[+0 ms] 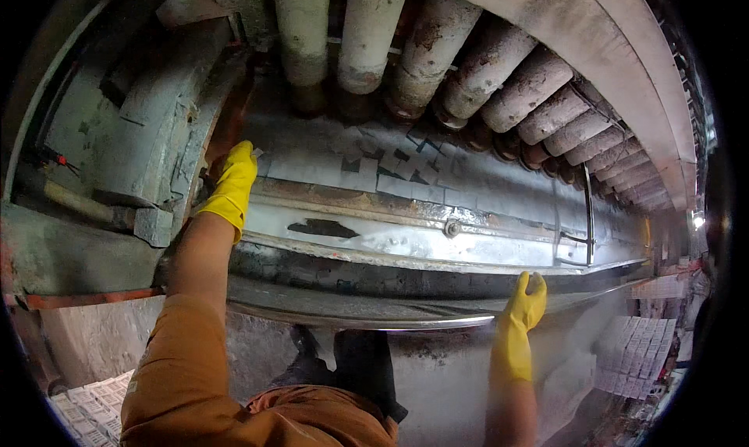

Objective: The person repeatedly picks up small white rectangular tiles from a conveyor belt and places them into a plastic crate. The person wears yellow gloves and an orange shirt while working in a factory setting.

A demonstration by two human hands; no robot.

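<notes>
My left hand [234,183], in a yellow rubber glove, reaches to the left end of a long metal trough. Its fingers are closed at the tips on a small pale flat piece, mostly hidden. Several similar flat rectangular pieces [406,166] lie scattered over the grey, wet-looking bed [484,180] beyond. My right hand [524,316], also yellow-gloved, is raised near the trough's front rim [437,322]. A small gap shows between its thumb and fingers, with nothing plainly held. Between the hands runs a shiny metal ledge [390,243] with a bolt [452,228].
Thick, crusted rollers or pipes [437,53] hang in a row above the bed, under a curved metal beam [624,41]. A heavy metal block [153,227] stands at left. Upright at right is a thin rod [589,221]. Printed stacks [636,357] sit at lower right, others [90,408] at lower left.
</notes>
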